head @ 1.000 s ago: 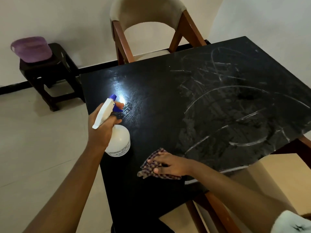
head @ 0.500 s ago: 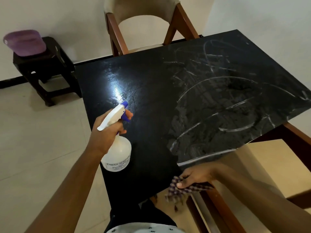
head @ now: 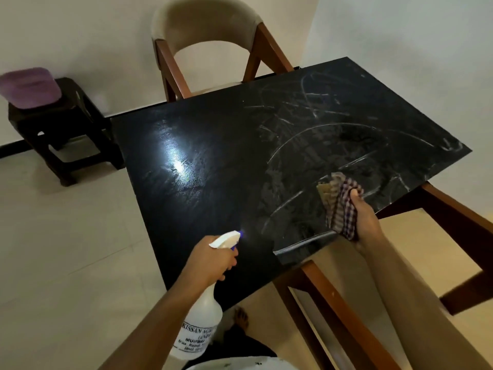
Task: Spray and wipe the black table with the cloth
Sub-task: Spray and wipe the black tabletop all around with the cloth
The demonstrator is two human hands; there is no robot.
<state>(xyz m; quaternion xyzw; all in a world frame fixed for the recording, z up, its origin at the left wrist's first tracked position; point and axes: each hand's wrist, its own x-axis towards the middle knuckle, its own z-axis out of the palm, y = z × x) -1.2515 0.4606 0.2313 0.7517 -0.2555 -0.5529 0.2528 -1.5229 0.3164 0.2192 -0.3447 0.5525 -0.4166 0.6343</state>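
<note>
— What's at your far left?
— My left hand (head: pixel 213 260), low by the near-left corner of the black surface (head: pixel 226 124). Its fingers (head: pixel 230 263) are wrapped round the neck and trigger of the spray bottle (head: pixel 198 327), and the nozzle (head: pixel 226 239) aims forward and a little right across the top.
— And the dirty part?
— Right of the nozzle. Pale streaks (head: pixel 320 126) arc over the middle and right half; the left half shows mostly a wet glare (head: pixel 176 162).
— The cloth?
— The cloth (head: pixel 341 206) is bunched in my right hand (head: pixel 366 220), clamped tight, over the near-right edge, its length running away from me. Whether it touches the top I cannot tell.
— Which hand should go next?
— The right, I'd judge: it is nearest the streaks, which lie ahead and to its left.
</note>
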